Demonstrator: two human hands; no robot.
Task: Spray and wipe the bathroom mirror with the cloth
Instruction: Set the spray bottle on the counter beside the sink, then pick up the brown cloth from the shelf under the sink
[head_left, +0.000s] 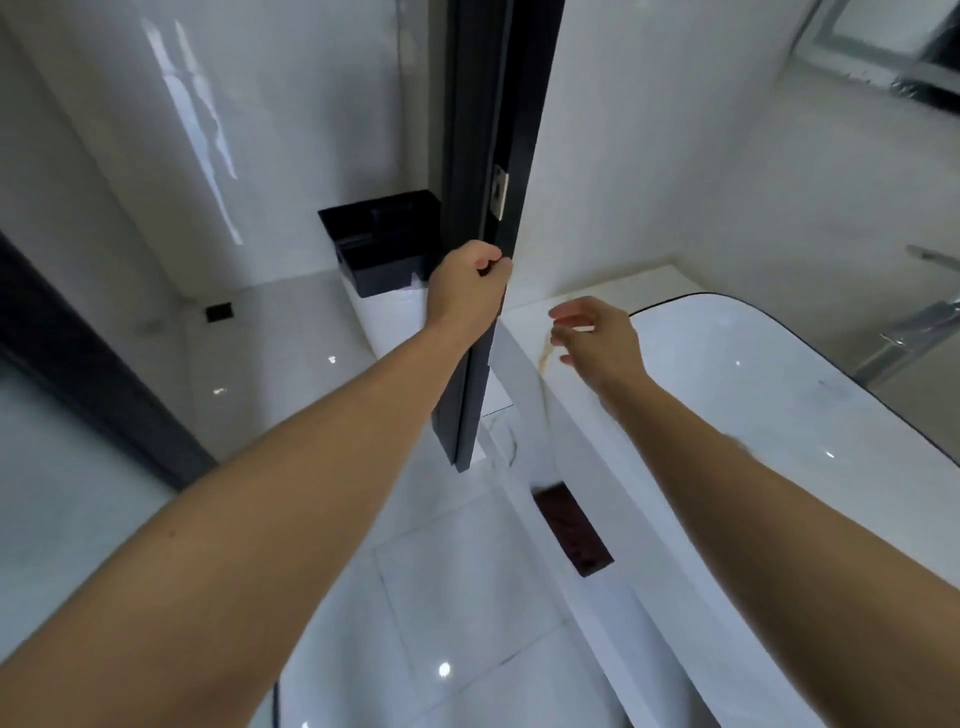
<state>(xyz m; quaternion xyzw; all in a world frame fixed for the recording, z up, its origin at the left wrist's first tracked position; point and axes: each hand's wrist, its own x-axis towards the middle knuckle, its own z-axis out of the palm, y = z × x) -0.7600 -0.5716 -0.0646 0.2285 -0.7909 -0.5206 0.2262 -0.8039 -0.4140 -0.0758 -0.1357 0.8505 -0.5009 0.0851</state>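
Note:
My left hand (465, 283) grips the front edge of a tall black-framed door (498, 104) that hangs above the counter, seen almost edge-on. A small metal plate (500, 191) sits on that edge just above my fingers. The glossy surface (208, 156) left of the edge is reflective; I cannot tell if it is the mirror face. My right hand (597, 338) hovers open over the counter's back corner, fingers loosely spread, holding nothing. No cloth or spray bottle is in view.
A white basin (753, 389) with a thin dark rim fills the right side, with a chrome faucet (914, 332) behind it. A black box (384, 244) is mounted to the left of the door. A dark rectangular slot (571, 530) sits in the white counter front.

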